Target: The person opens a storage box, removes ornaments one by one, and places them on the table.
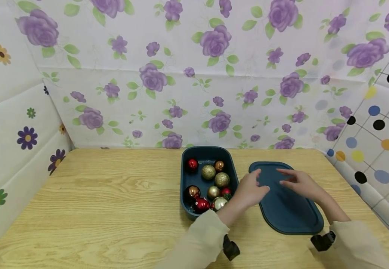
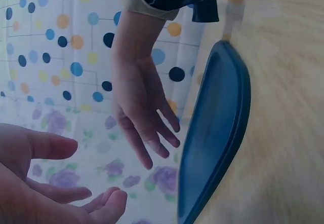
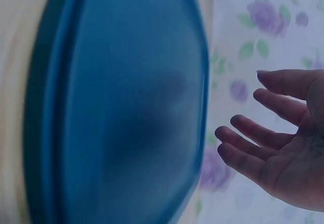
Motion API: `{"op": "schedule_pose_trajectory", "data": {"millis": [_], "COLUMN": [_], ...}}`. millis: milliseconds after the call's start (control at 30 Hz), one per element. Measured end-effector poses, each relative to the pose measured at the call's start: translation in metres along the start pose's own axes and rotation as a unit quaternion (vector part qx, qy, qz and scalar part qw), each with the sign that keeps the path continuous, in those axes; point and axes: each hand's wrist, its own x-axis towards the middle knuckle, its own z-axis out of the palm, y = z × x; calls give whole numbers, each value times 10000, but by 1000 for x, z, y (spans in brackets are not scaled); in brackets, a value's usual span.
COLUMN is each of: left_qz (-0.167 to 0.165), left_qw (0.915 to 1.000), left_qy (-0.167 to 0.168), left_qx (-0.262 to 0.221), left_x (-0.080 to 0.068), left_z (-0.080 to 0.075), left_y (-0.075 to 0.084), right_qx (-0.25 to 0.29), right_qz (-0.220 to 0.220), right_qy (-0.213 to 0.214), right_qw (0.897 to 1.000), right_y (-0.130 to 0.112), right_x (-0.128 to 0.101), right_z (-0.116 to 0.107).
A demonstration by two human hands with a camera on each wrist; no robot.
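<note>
Dark blue lid (image 1: pixel 286 201) flat on table, both hands above, fingers relaxed

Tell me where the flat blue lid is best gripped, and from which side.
Probably at its two long edges, from above. The blue lid lies flat on the table beside the box, so only its raised rim offers purchase. Left hand and right hand hover over its far end, one near each side.

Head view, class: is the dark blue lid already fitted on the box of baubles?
No: the lid lies flat on the table beside the open box, whose baubles show.
</note>
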Motion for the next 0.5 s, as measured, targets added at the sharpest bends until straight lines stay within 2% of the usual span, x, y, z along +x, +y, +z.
{"op": "schedule_pose_trajectory", "data": {"millis": [133,233,367,500], "left_qz": [215,438,587,648], "left_qw": [9993,9978,9955,9927], "left_qy": [-274,-499,-677,-849], "left_qx": [-130,34,315,563], "left_x": [-7,-13,-19,-24], "left_z": [-30,-54,-82,-102], "left_y": [-8,-20,-38,-50], "right_qx": [254,489,910,1282], "right_qz": [-549,-777,-759,-756], "right_qy": [-140,-293,-583,-813], "right_qw": [9981,9953,9912,9855], "right_y": [-20,-34,-49,-61], "right_x": [12,20,28,37], "right_z": [14,26,39,49]}}
